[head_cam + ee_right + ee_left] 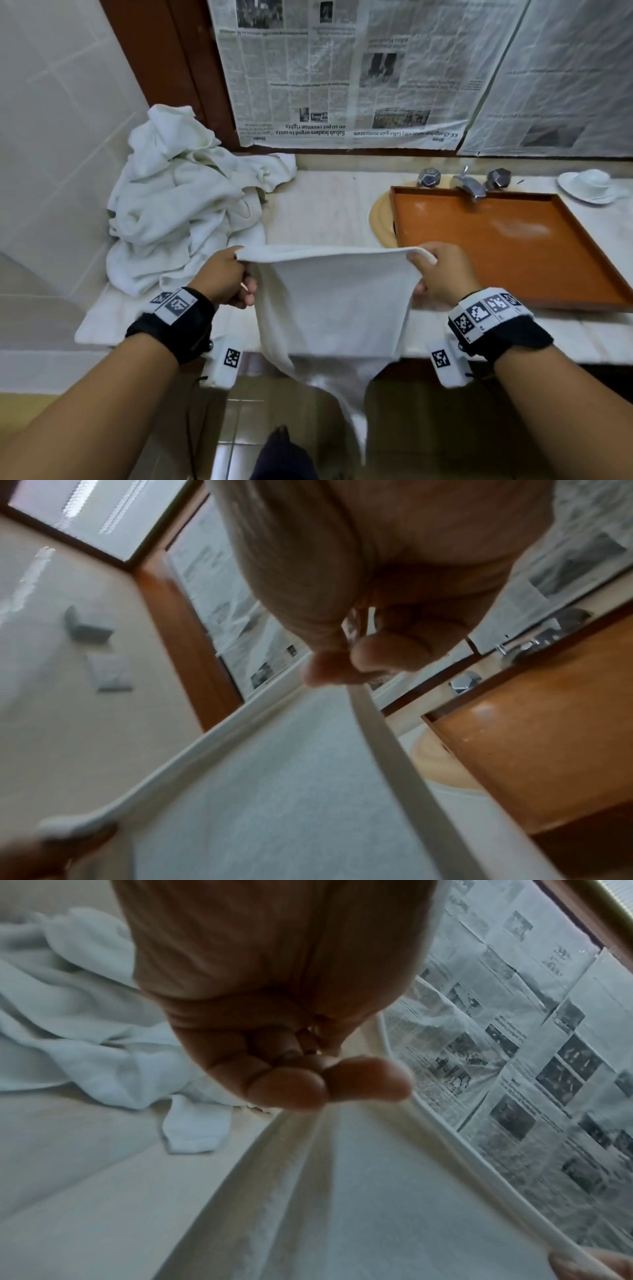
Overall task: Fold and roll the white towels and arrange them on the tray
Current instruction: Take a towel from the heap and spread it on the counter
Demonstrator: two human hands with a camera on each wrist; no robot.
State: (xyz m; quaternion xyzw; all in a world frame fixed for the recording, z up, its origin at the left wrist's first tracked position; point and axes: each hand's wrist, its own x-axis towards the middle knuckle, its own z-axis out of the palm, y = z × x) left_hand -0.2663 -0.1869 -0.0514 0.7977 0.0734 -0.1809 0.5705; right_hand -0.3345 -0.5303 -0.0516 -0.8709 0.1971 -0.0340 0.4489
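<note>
A white towel [329, 308] hangs stretched between both hands above the counter's front edge, its lower end drooping past the edge toward the floor. My left hand [229, 279] pinches the top left corner, fingers curled round the cloth [308, 1085]. At the other end my right hand [442, 274] grips the top right corner, thumb and fingers closed on the hem [346, 669]. The orange tray [513, 240] lies over the sink at the right and holds nothing. A heap of crumpled white towels [178, 205] sits at the counter's left end.
Two chrome tap handles and a spout [469, 185] stand behind the tray. A white cup on a saucer [587, 186] sits at the far right. Newspaper [342, 68] covers the mirror behind. Pale counter [318, 212] lies between heap and tray.
</note>
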